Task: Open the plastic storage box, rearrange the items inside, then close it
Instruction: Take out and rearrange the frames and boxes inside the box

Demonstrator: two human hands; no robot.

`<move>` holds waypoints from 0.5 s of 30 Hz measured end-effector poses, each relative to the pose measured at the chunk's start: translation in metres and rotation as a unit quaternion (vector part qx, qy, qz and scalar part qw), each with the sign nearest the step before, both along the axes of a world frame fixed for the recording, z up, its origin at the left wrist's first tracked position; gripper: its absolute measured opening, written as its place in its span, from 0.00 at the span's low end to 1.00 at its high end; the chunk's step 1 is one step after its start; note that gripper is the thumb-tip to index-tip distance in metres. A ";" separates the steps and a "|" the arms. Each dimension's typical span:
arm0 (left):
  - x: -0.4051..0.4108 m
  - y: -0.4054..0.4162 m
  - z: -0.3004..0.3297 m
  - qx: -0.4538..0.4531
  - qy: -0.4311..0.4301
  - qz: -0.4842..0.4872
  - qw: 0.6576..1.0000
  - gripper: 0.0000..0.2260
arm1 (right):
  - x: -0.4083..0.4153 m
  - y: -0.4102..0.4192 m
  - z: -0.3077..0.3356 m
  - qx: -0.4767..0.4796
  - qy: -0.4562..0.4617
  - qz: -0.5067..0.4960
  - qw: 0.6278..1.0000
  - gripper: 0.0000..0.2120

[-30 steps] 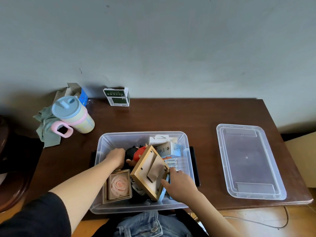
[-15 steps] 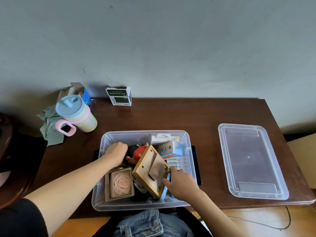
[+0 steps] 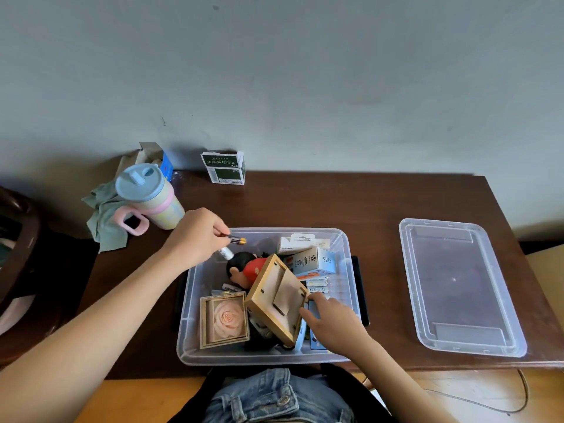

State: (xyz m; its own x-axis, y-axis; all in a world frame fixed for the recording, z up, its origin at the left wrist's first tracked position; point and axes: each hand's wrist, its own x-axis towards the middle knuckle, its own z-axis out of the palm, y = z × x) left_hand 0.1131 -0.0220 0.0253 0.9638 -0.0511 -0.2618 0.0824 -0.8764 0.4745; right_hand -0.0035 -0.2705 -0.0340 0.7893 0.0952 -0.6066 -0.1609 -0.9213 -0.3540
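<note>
The clear plastic storage box (image 3: pixel 345 248) stands open at the table's front edge. Its lid (image 3: pixel 457 285) lies flat to the right. My left hand (image 3: pixel 195 239) is raised over the box's back left corner and pinches small batteries (image 3: pixel 236 240), with a white one (image 3: pixel 226 254) below it. My right hand (image 3: pixel 332 325) is inside the box, fingers on the lower right edge of a tilted wooden photo frame (image 3: pixel 279 297). Also inside are a rose in a wooden box (image 3: pixel 224 320), a red and black figurine (image 3: pixel 247 267), white cartons (image 3: pixel 314 259) and loose batteries (image 3: pixel 317 285).
A pastel lidded cup with a pink handle (image 3: pixel 149 199) and a green cloth (image 3: pixel 102 215) sit at the back left. A green and white carton (image 3: pixel 224 167) stands by the wall. A dark chair (image 3: pixel 18 239) is at the far left.
My left hand has lifted out of the box's left side, up and back, now pinching batteries. My right hand stays at the frame's edge.
</note>
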 end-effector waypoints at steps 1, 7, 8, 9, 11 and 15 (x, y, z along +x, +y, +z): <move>-0.004 -0.006 0.002 -0.079 0.017 0.029 0.996 0.04 | -0.002 0.001 0.000 -0.005 -0.004 0.002 1.000 0.21; -0.037 -0.082 -0.022 -0.229 0.135 -0.005 0.964 0.06 | -0.014 0.010 -0.001 -0.035 -0.003 0.019 0.999 0.33; -0.041 -0.093 -0.028 -0.213 0.141 -0.021 0.967 0.06 | -0.015 0.011 0.000 -0.033 0.000 0.015 0.999 0.35; -0.044 -0.105 -0.032 -0.195 0.144 -0.036 0.969 0.05 | -0.016 0.011 0.001 -0.029 0.002 0.008 1.000 0.37; -0.049 -0.122 -0.040 -0.153 0.140 -0.055 0.977 0.05 | -0.018 0.011 0.003 -0.014 0.011 -0.012 1.000 0.40; -0.051 -0.141 -0.055 -0.105 0.145 -0.026 0.984 0.06 | -0.023 0.009 0.008 0.006 0.033 -0.035 0.999 0.42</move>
State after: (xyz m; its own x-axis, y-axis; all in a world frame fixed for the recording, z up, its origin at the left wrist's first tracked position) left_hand 0.0623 -0.1628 -0.0301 0.8451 -0.1815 -0.5028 0.1977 -0.7678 0.6094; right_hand -0.0261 -0.2618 -0.0257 0.7530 0.0479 -0.6562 -0.2488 -0.9026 -0.3514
